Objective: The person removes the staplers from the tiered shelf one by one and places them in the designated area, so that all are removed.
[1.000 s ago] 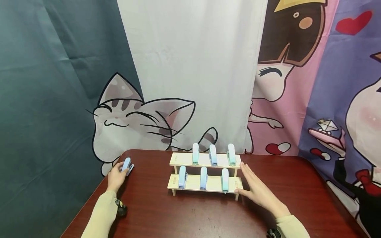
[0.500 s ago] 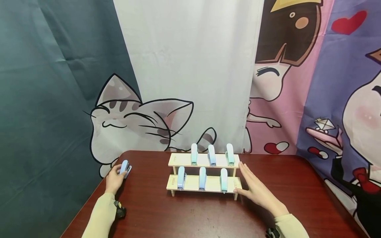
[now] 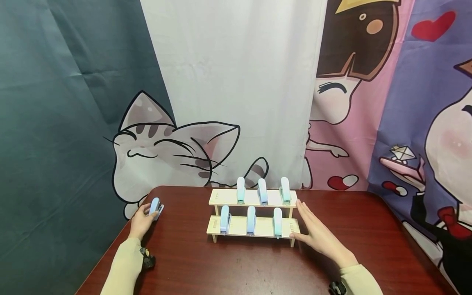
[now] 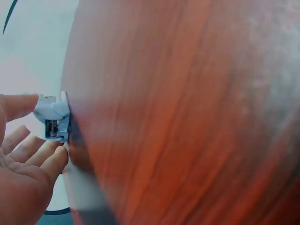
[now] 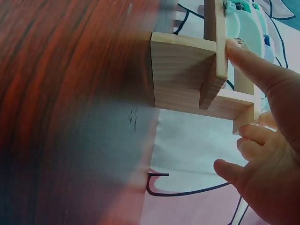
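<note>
On the dark red wooden desk (image 3: 239, 266), the largest thing is a two-tier wooden rack (image 3: 254, 225) standing near the far edge. Six light blue staplers sit on it, three on the upper tier (image 3: 262, 191) and three on the lower tier (image 3: 251, 220), each lying front to back. The right hand (image 3: 318, 233) rests flat against the rack's right end, its fingers (image 5: 248, 63) straight and together, touching the end boards of both tiers and gripping nothing. At the desk's far left corner, well apart from the rack, the left hand (image 3: 141, 221) holds a seventh light blue stapler (image 3: 155, 207). The wrist view shows that stapler (image 4: 52, 117) at the desk's edge, pinched between the thumb above and the curled fingers (image 4: 44, 157) below. Both arms wear pale sleeves (image 3: 123, 266).
</note>
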Demonstrator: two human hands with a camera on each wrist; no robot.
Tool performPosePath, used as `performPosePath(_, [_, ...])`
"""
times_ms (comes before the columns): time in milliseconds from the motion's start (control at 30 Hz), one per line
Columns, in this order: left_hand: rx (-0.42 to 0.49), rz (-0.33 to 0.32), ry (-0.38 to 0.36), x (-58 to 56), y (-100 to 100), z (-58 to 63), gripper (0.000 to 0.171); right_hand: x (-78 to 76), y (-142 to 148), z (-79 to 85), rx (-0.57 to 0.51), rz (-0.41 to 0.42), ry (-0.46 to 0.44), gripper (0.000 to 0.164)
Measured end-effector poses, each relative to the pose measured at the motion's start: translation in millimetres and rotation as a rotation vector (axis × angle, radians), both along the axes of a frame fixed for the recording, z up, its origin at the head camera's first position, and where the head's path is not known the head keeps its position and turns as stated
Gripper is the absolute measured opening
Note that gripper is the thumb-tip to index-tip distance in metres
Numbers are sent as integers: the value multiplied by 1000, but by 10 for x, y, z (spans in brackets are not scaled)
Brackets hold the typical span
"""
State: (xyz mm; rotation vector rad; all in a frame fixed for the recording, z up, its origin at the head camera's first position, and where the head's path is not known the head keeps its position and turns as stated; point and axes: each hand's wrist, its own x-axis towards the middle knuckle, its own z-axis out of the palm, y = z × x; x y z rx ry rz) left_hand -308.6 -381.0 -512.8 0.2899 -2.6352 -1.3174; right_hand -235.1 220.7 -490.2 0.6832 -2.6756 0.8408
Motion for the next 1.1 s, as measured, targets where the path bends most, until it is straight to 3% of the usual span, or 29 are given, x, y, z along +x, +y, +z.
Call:
performPosePath(233, [44,-14,19,1,-10,221,67,-8,10,13,1,4,-2,101])
performPosePath(567, [-12,-70,102,-54,110,625,69,-10,10,15,6,-7,-26,103])
performPosePath(800, [-82,-133,164,-71,428,834,70,-2,-1,19,4,-7,-19,102])
performPosePath(1100, [-44,-267,277,-107,1016,1049,64,-2,0,17,12,-7,-16,102])
